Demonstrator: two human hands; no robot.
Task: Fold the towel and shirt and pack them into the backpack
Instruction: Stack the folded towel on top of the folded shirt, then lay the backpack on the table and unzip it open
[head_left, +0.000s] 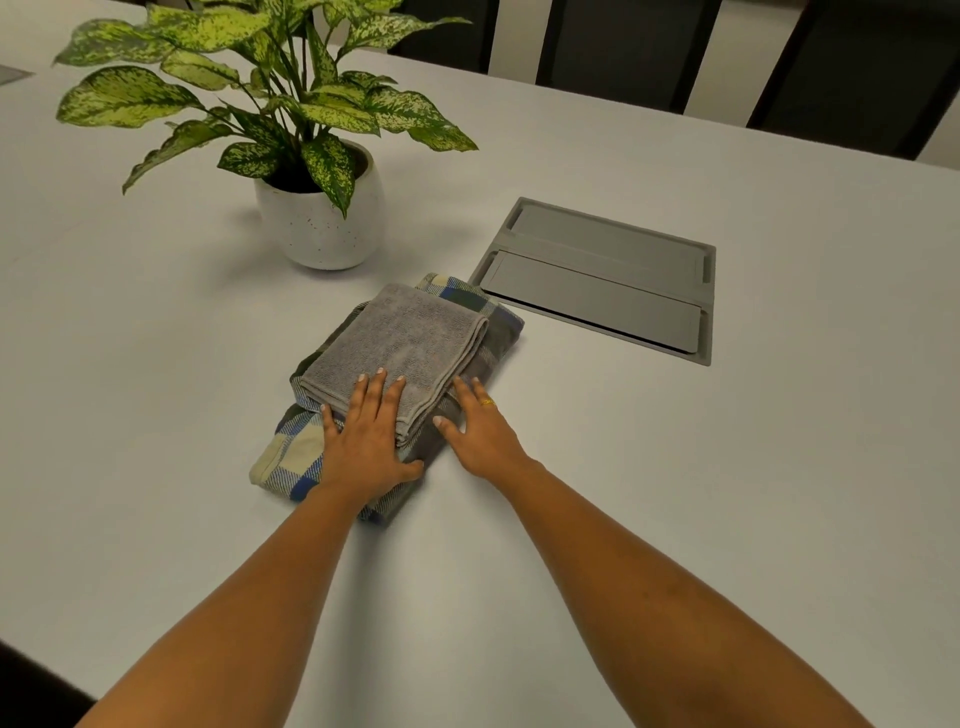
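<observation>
Resting flat with fingers straight, left hand (368, 441) on one folded gray towel (400, 345), right hand (480, 434) flat beside it, one plaid shirt (291, 452) underneath, one potted plant (317, 208) nearby

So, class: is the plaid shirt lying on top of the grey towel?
No, the grey towel lies folded on top of the plaid shirt.

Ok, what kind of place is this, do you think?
Probably an office meeting room: a large white table with a grey flip-lid cable hatch set into it, and a potted plant as decoration.
</observation>
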